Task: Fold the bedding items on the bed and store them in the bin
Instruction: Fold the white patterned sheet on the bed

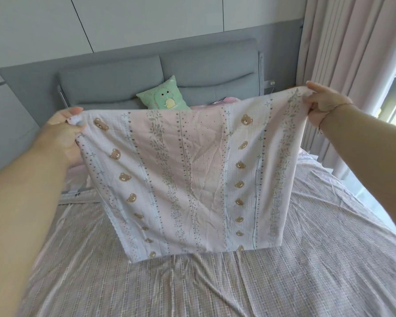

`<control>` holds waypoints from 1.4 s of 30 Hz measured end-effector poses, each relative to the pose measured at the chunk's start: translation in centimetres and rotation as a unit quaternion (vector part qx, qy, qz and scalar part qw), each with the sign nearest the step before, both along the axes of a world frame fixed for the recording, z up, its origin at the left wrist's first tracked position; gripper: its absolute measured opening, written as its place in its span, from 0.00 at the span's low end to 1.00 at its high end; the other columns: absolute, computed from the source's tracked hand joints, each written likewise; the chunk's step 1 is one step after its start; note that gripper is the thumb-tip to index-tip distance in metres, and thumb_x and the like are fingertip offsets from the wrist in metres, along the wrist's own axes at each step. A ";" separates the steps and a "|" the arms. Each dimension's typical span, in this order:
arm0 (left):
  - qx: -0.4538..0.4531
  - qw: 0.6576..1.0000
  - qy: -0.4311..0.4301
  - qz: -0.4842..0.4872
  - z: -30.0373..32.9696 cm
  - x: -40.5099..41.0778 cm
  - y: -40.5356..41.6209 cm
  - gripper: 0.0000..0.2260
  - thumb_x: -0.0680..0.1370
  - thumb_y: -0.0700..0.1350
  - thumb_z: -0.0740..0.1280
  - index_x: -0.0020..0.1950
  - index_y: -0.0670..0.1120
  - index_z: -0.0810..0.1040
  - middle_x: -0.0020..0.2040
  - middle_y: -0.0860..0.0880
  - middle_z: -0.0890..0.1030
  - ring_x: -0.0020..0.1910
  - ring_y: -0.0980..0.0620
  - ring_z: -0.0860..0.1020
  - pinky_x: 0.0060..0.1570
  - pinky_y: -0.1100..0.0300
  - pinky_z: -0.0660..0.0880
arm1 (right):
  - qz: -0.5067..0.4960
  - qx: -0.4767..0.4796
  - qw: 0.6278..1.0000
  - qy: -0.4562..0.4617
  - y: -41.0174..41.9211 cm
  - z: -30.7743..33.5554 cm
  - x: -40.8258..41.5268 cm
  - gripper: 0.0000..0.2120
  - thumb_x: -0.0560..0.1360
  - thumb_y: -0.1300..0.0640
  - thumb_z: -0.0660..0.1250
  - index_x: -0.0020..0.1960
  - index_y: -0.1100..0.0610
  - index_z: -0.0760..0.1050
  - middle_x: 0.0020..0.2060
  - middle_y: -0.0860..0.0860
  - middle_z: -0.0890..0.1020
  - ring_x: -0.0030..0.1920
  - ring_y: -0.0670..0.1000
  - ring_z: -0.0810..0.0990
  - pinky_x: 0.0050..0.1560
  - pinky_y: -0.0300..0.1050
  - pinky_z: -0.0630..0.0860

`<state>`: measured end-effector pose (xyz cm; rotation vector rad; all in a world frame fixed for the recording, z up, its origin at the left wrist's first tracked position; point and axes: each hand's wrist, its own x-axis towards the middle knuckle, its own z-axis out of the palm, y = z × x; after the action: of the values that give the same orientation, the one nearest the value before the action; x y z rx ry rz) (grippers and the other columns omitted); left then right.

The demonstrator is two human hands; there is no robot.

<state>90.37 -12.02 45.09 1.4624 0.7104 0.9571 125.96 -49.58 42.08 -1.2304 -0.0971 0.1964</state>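
A pale pink pillowcase printed with bear heads, leaf stripes and small hearts hangs stretched in the air above the bed. My left hand grips its upper left corner. My right hand pinches its upper right corner, a little higher than the left. The cloth's lower edge hangs just over the bed's checked sheet. No bin is in view.
A green cushion with a cartoon dinosaur leans on the grey padded headboard. Some pink fabric peeks out behind the pillowcase. Light curtains hang at the right beside a window.
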 end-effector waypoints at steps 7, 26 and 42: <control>-0.010 1.000 -0.014 0.003 -0.7 -0.2 1.1 0.19 0.79 0.29 0.57 0.42 0.51 0.77 0.38 0.55 0.80 0.35 0.61 0.79 0.32 0.69 0.76 | 0.005 0.034 0.999 -0.028 0.0 0.4 1.1 0.17 0.75 0.74 0.60 0.47 0.53 0.78 0.44 0.52 0.81 0.40 0.46 0.82 0.41 0.34 0.77; -0.195 0.976 0.092 -0.018 -17.2 -16.7 -7.7 0.12 0.79 0.36 0.62 0.57 0.49 0.78 0.51 0.47 0.79 0.49 0.49 0.77 0.48 0.56 0.70 | 0.037 -0.210 0.964 0.157 -11.2 -10.3 -13.7 0.05 0.74 0.69 0.61 0.46 0.63 0.75 0.39 0.54 0.78 0.39 0.49 0.74 0.41 0.39 0.70; -0.270 0.922 0.269 -0.067 -28.8 -26.1 -17.7 0.09 0.77 0.38 0.68 0.56 0.44 0.79 0.51 0.42 0.83 0.48 0.43 0.80 0.45 0.54 0.74 | 0.087 -0.472 0.847 0.226 -20.9 -24.4 -21.4 0.08 0.69 0.63 0.71 0.46 0.66 0.77 0.46 0.64 0.81 0.44 0.58 0.76 0.51 0.54 0.74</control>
<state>64.23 -29.71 16.29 1.2494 1.1506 0.1996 104.59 -70.47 17.71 -2.1241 0.3482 0.7527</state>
